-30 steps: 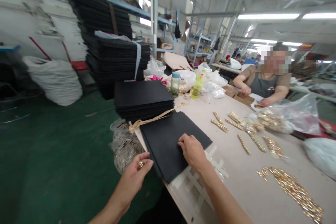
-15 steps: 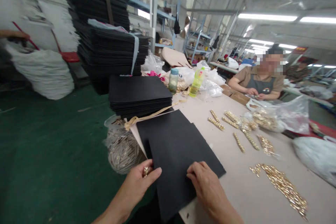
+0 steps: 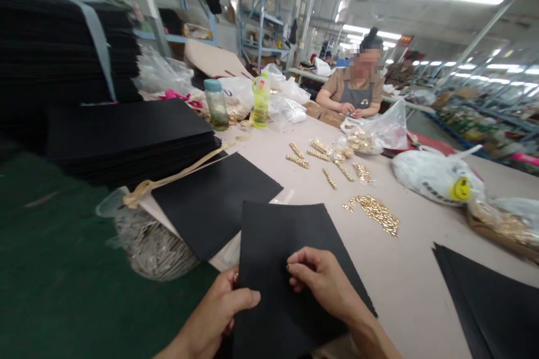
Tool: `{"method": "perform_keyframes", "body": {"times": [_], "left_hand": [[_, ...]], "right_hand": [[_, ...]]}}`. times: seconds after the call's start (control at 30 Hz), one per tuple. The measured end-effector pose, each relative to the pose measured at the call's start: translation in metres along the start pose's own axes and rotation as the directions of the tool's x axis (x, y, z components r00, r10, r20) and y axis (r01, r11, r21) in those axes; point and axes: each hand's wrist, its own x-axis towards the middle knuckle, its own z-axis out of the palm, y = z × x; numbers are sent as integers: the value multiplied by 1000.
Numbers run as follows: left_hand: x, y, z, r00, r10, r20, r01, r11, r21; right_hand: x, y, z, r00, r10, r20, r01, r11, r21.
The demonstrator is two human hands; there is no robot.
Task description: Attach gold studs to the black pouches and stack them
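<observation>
My left hand point(image 3: 225, 305) grips the left edge of a black sheet point(image 3: 282, 230), thumb on top and fingers underneath. A glint of gold shows at its curled forefinger. My right hand point(image 3: 322, 280) is over the middle of the sheet, thumb and forefinger pinched on a tiny piece of gold-coloured hardware point(image 3: 288, 267), mostly hidden by the fingertips. Beyond the sheet, another black sheet point(image 3: 219, 196) lies at the table's left edge. A loose pile of small gold metal pieces point(image 3: 379, 213) lies to the right, with several gold rows point(image 3: 329, 178) behind it.
A tall stack of black sheets point(image 3: 168, 118) stands at left, a tan strip point(image 3: 185, 171) beside it. A jar point(image 3: 217, 106) and a yellow-green bottle point(image 3: 261, 102) are at the back. More black sheets point(image 3: 492, 303) lie at right. A co-worker point(image 3: 353, 87) sits across the table point(image 3: 412, 269).
My view has turned right, bringing the right-hand black sheets into sight. The held black sheet has moved away from the sheet at the table's left edge. My right hand has moved to the sheet's middle.
</observation>
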Motion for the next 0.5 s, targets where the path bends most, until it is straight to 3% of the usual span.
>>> {"method": "perform_keyframes", "body": {"times": [0.13, 0.4, 0.5], "left_hand": [[5, -1, 8, 998, -41, 48, 43, 998, -43], [12, 1, 4, 995, -93, 46, 95, 993, -67], [12, -1, 3, 996, -89, -12, 89, 995, -43]], "right_hand": [[2, 3, 5, 997, 69, 33, -70, 997, 24], [8, -2, 6, 998, 56, 13, -56, 998, 42], [10, -4, 9, 998, 64, 25, -65, 997, 44]]}}
